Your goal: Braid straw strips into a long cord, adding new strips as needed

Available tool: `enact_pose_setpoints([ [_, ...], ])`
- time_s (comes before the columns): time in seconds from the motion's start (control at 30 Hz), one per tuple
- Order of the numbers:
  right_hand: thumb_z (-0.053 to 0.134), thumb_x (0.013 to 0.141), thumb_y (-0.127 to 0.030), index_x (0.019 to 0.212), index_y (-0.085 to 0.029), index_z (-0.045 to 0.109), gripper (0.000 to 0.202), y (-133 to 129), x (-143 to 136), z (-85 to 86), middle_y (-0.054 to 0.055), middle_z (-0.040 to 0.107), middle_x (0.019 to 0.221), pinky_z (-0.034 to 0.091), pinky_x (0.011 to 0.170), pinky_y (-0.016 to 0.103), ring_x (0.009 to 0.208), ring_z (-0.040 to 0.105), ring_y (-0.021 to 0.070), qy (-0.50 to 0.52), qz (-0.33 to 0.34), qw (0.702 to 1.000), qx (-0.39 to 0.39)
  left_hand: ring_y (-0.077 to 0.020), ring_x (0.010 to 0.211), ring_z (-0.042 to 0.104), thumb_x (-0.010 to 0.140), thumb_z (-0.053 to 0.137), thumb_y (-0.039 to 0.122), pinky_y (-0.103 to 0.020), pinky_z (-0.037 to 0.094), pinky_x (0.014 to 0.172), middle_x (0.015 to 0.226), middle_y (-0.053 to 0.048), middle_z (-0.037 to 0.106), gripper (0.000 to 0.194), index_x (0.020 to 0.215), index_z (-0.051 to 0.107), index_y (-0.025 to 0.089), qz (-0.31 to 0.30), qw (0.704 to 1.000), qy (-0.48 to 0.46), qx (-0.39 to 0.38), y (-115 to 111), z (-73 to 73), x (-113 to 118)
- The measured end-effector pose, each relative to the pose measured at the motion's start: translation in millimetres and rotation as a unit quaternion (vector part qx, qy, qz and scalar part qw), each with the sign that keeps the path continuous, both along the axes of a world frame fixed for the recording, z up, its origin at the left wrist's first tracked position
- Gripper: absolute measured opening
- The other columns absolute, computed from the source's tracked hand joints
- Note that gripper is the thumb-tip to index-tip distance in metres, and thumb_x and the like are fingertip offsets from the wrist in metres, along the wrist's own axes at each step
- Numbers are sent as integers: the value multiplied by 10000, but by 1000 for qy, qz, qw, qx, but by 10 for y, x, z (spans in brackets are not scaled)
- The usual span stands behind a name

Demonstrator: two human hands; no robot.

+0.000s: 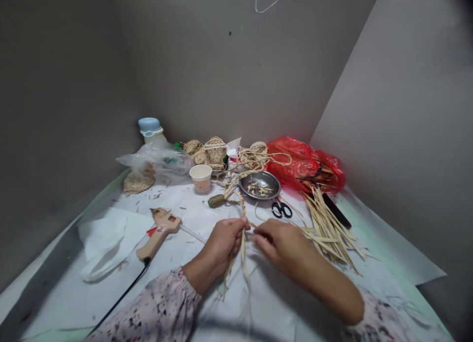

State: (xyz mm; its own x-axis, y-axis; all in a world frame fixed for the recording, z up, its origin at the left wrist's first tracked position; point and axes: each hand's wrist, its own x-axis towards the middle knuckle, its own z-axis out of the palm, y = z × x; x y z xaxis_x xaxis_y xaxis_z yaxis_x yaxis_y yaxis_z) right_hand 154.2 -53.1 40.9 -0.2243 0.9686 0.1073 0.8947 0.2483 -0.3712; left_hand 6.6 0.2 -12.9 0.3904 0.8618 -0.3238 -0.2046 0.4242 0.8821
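A pale braid of straw runs back from my left hand, whose thumb and fingers pinch its near end. Loose straw strands hang down below that grip. Just to the right, my right hand has its fingers curled round a strand that leads out of the braid; its fingertips are partly hidden. Beyond the hands the braid continues as a long looped cord, lying over the rim of a metal bowl with straw scraps in it. A small greenish-brown piece lies beside the cord.
On the left lie a glue gun, white tissue and a clear plastic bag. A paper cup and woven straw pieces stand behind. To the right are scissors, a straw bundle and a red bag.
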Motion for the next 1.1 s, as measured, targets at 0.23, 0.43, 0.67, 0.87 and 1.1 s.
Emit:
enact_pose_setpoints([
  [0.23, 554, 809, -189, 879, -104, 720, 200, 231, 643, 37, 200, 704, 875, 452, 670, 334, 806, 679, 291, -251, -168, 951, -64, -33, 400, 145, 734, 649, 462, -198, 79, 389, 470, 117, 254, 338, 731, 573, 133, -17, 1000, 12, -6, -23, 60, -18],
  [0.43, 550, 805, -195, 762, -150, 713, 174, 304, 776, 37, 143, 717, 753, 395, 579, 286, 688, 660, 233, -178, -176, 968, -23, -34, 401, 150, 759, 630, 437, -197, 99, 389, 478, 115, 257, 315, 732, 576, 128, -19, 1000, 8, 1, -12, 28, -16],
  [0.67, 453, 929, -312, 1003, -183, 571, 190, 176, 388, 114, 64, 700, 850, 500, 657, 261, 688, 660, 158, 228, -94, 945, 215, -33, 405, 147, 785, 611, 419, -195, 90, 390, 482, 116, 248, 305, 742, 571, 120, -27, 1000, -1, 0, -19, 56, -20],
  [0.87, 441, 878, -113, 1112, -181, 513, 254, 78, 68, -301, 114, 691, 989, 540, 778, 303, 919, 676, 199, 147, 138, 929, 310, -25, 411, 130, 766, 643, 403, -183, 73, 392, 501, 115, 251, 303, 691, 506, 144, -29, 998, -50, -7, 15, 35, -38],
  [1.1, 442, 819, -87, 1073, -178, 484, 273, 31, 37, -331, 107, 691, 899, 531, 691, 297, 801, 671, 198, 87, 244, 917, 304, -19, 410, 127, 752, 661, 430, -182, 61, 390, 490, 110, 266, 384, 616, 413, 170, -22, 998, -56, -22, 16, 56, -39],
])
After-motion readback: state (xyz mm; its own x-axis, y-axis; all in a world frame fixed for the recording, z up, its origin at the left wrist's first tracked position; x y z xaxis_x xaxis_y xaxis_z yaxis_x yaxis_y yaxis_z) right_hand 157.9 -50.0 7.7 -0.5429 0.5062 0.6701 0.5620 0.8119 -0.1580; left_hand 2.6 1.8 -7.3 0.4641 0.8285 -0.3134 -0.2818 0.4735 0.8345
